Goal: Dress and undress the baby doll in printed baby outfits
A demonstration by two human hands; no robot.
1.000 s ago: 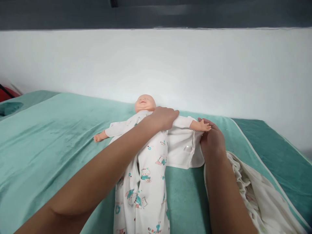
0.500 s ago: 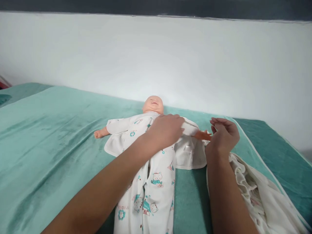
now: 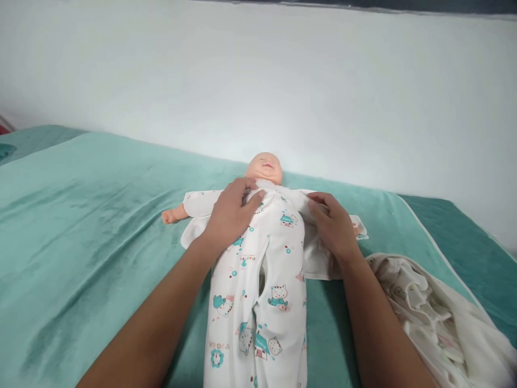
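Observation:
A baby doll (image 3: 267, 167) lies on its back, wearing white printed trousers (image 3: 283, 269) and a white baby shirt (image 3: 204, 202) spread out beneath its sides. My left hand (image 3: 229, 215) rests on the doll's chest near the neck, thumb apart from the fingers. At the doll's arm on the right of the view, my right hand (image 3: 333, 223) closes its thumb and fingers on the shirt's sleeve near the shoulder. The sleeve's printed cuff (image 3: 358, 226) is turned around the doll's hand, of which only a little shows.
A crumpled heap of cream cloth (image 3: 436, 323) lies beside my right forearm. Under everything is a light green sheet (image 3: 100, 231) with folds, and a darker green cover (image 3: 464, 231) borders it at the right. The white wall (image 3: 258, 81) rises directly behind the doll's head.
My right hand has left the doll's hand and moved left to the upper sleeve. My left hand has shifted left from the shoulder onto the chest. The cuff now covers most of the doll's hand.

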